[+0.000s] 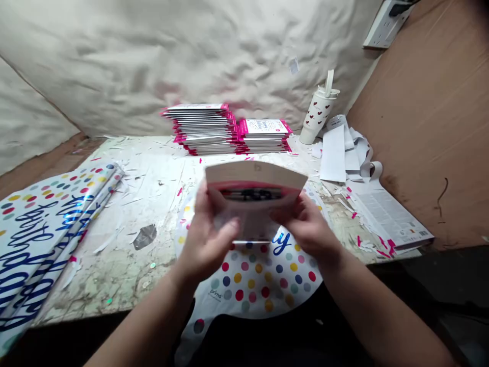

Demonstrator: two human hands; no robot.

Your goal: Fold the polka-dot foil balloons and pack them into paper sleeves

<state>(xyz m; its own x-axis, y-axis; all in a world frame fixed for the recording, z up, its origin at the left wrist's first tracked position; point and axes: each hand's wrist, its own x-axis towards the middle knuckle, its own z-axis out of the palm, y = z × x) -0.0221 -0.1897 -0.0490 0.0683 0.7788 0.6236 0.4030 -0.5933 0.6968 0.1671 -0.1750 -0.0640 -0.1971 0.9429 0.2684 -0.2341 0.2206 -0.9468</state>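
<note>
Both my hands grip a pale cardboard sleeve [254,176] by its two sides. Its top edges are bowed apart, showing a pink band and dark print inside, smeared by motion. My left hand [208,234] wraps round its left side with the thumb across the near face. On the right side, my right hand [309,229] pinches it between thumb and fingers. Beneath lies a flat, round white foil balloon [252,285] with coloured dots and blue script, its tail hanging at the table's front edge. The sleeve covers part of the script.
Pink-and-white packs stand in a taller stack [206,130] and a shorter stack [265,135]. Folded dotted foil balloons [49,224] lie left. At right are a heart-patterned tumbler [318,114], white paper strips [340,150] and a printed box [393,216]. Paper scraps litter the table [145,178].
</note>
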